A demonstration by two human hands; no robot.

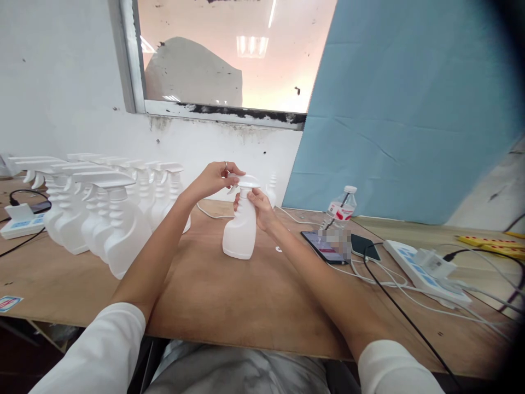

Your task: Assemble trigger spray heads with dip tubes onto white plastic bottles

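A white spray bottle (240,235) stands in front of me near the middle of the table, its trigger head on top with the nozzle end toward the left. My left hand (215,178) has its fingers closed on the nozzle end of that head. Around the bottle's neck, just below the head, my right hand (261,207) is closed, with the thumb in front and a fingertip showing on the far side. Partly hidden behind this hand is another white bottle with a ridged neck (271,189).
Several white spray bottles with trigger heads (127,235) stand at the left. To the right are a water bottle (340,210), a phone (322,246), a dark phone-like slab (365,247) and a power strip (426,273) with loose cables. Another power strip (22,224) lies far left.
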